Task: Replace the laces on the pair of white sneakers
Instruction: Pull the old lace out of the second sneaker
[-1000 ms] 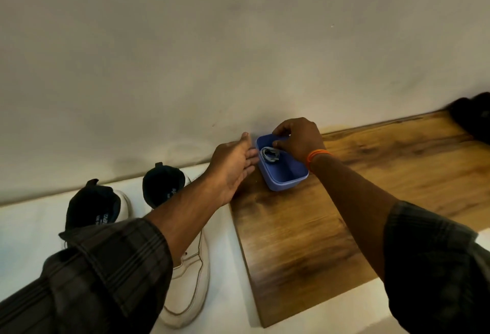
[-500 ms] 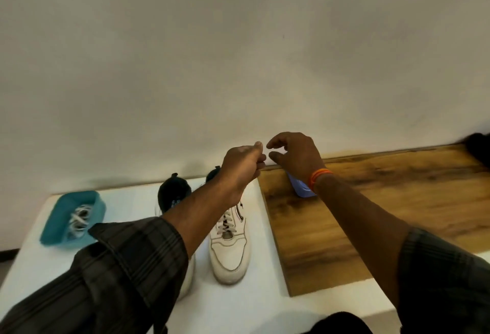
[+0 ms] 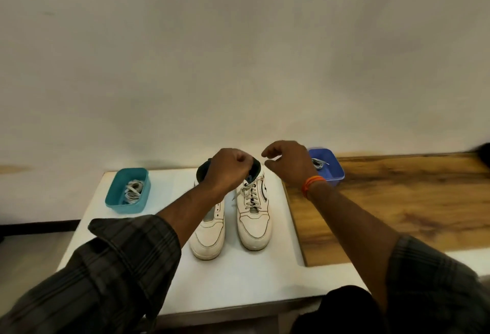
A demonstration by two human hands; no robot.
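Both hands are withdrawn from the purple tray (image 3: 334, 174): the left hand (image 3: 228, 171) is held fisted over the sneakers (image 3: 253, 217), the right hand (image 3: 289, 165) loosely curled beside it.

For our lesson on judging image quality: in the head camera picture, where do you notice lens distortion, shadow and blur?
Head view: wide-angle bending curves the wall line and splays the table edges outward; soft shadow lies behind the white sneakers and teal tray; lighting is dim and warm, without glare; the plaid sleeves nearest the lens look soft, the laces in the blue tray slightly blurred.
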